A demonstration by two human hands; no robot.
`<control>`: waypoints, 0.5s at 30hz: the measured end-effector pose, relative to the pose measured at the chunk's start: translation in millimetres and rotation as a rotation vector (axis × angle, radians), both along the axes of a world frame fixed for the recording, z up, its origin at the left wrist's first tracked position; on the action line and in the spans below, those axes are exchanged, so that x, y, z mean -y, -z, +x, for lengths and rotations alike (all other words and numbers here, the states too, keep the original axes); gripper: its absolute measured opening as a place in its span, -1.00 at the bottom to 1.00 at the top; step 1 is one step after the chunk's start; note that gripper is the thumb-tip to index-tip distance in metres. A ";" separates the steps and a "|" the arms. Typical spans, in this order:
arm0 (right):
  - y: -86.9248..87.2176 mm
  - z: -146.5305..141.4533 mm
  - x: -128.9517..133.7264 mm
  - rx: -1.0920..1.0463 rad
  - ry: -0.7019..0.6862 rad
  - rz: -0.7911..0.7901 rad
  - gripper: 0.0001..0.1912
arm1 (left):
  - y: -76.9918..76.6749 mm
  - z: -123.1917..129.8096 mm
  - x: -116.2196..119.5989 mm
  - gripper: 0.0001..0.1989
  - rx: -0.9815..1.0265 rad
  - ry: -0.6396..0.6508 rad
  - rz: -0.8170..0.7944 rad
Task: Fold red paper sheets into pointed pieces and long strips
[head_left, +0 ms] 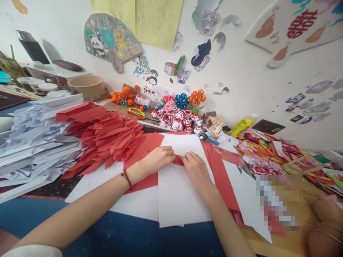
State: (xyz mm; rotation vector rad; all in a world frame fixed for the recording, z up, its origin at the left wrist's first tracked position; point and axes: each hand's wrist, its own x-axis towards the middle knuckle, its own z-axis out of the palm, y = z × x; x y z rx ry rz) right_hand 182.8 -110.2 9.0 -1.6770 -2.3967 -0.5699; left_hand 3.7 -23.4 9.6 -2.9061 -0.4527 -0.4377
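A small folded red paper strip (178, 160) lies between my two hands, over white sheets (184, 200) at the middle of the table. My left hand (160, 157) pinches its left end, with a dark red cord round the wrist. The right end is pinched by the fingers of my right hand (195, 167). Red sheets (223, 178) show beside and under the white ones. To the left is a big pile of folded red strips (107, 134), next to a pile of folded white strips (45, 139).
Paper flowers (180, 119), a blue watch (207, 138) and a yellow bottle (242, 125) stand or lie along the wall. Coloured paper scraps (268, 146) cover the right side. Another person's hand (327, 214) is at the lower right, by a blurred-out patch.
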 end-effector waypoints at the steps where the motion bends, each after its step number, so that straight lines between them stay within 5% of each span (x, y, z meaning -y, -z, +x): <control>1: -0.2 -0.2 0.2 0.004 0.001 -0.008 -0.79 | -0.2 0.1 0.1 -0.83 -0.006 -0.003 0.001; 15: -1.6 -1.1 2.5 -0.031 0.033 -0.049 -0.71 | -2.8 -1.4 2.0 -0.80 -0.013 -0.009 -0.022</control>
